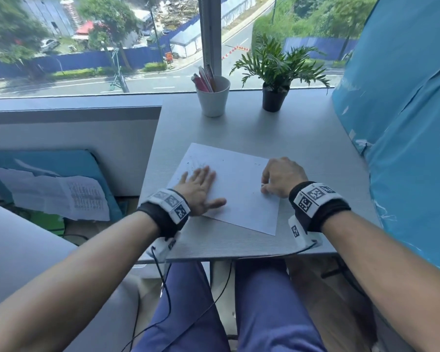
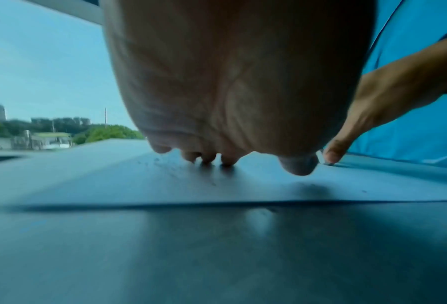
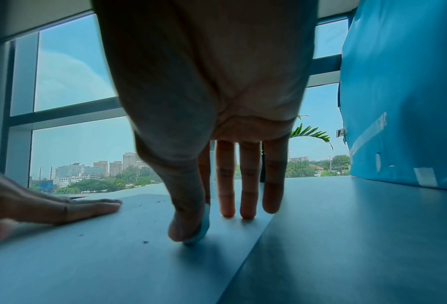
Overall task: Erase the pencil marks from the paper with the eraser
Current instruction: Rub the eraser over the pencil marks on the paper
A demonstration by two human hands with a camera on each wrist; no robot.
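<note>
The person's knees (image 1: 229, 308) in blue trousers sit nearest, under the near edge of the grey table (image 1: 310, 138). Just beyond, the paper (image 1: 239, 184) lies skewed at the table's centre. The left hand (image 1: 200, 189) lies flat on the paper's 9 o'clock side, fingers straight and spread, pinning the sheet and holding nothing. The right hand (image 1: 281, 177) is at the sheet's 3 o'clock edge; the right wrist view shows its thumb and forefinger pinching a small pale eraser (image 3: 200, 232) whose lower end touches the paper, the other three fingers hanging straight down beside it.

Faint pencil marks (image 1: 197, 163) remain at about 10 o'clock on the sheet, just past the left fingertips, with dark crumbs scattered near them. The eraser stands well apart from those marks, so the step in hand looks like carrying it across. To do that well I would keep the left palm pressing close to the marks, rub in short strokes away from that hand so the sheet does not buckle, and press lightly.

A white cup of pens (image 1: 213, 97) stands at 12 o'clock and a potted plant (image 1: 274, 80) at 1 o'clock, both well clear. The blue sheeting (image 1: 404, 123) at 3 o'clock is near the right elbow's side. Only the left hand itself lies across the path
</note>
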